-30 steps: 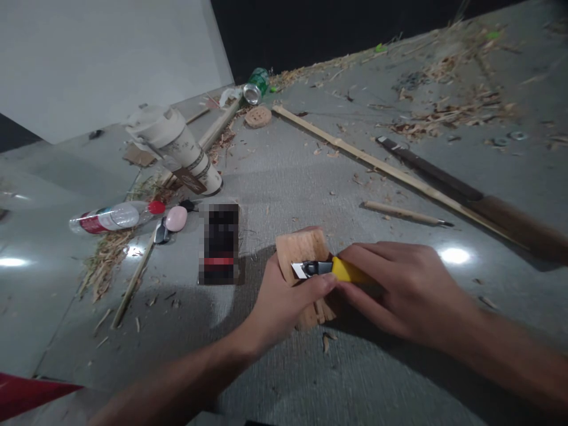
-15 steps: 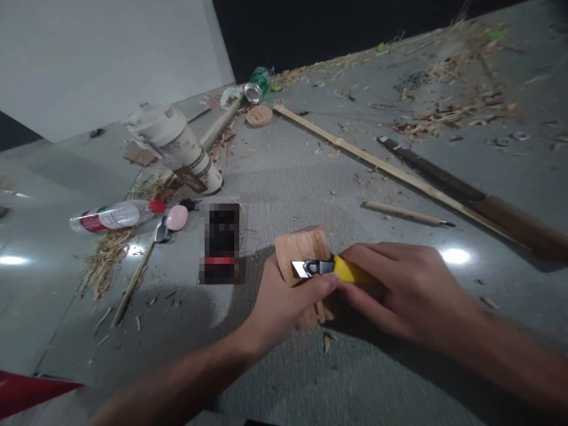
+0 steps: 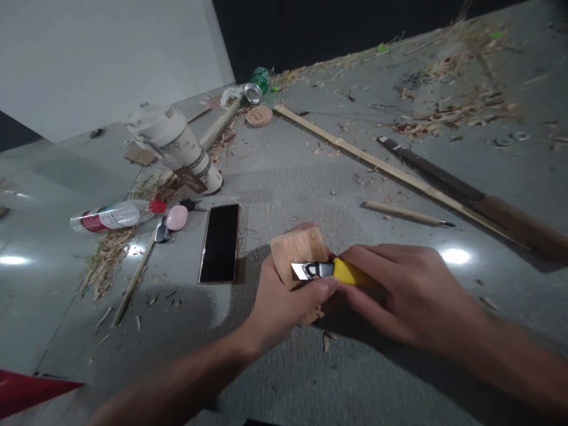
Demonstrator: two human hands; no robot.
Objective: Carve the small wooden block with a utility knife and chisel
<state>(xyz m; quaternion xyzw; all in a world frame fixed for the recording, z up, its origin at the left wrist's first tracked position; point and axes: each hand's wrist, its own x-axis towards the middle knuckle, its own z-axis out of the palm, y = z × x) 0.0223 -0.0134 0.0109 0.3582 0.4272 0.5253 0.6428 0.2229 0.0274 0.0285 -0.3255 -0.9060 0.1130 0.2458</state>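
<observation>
I see the pale, rounded block of wood (image 3: 296, 251) low in the middle of the grey tabletop (image 3: 288, 171), held upright off the surface. My left hand (image 3: 284, 299) wraps it from below, its grip closed around the block with the thumb pressed beside the blade. My right hand (image 3: 406, 290), at three o'clock from the block, has its grip closed tight on the yellow-handled utility knife (image 3: 331, 270), whose short steel blade lies flat against the block's near face. At nine o'clock lies a black smartphone (image 3: 220, 242), face up. Further toward ten o'clock are a pink egg-shaped object (image 3: 177, 217), a clear plastic bottle with a red cap (image 3: 116, 215) on its side, and a cream lidded tumbler (image 3: 177, 146). At two o'clock a thin wooden stick (image 3: 406, 213) lies apart, with a long bamboo strip (image 3: 381, 165) beyond it.
</observation>
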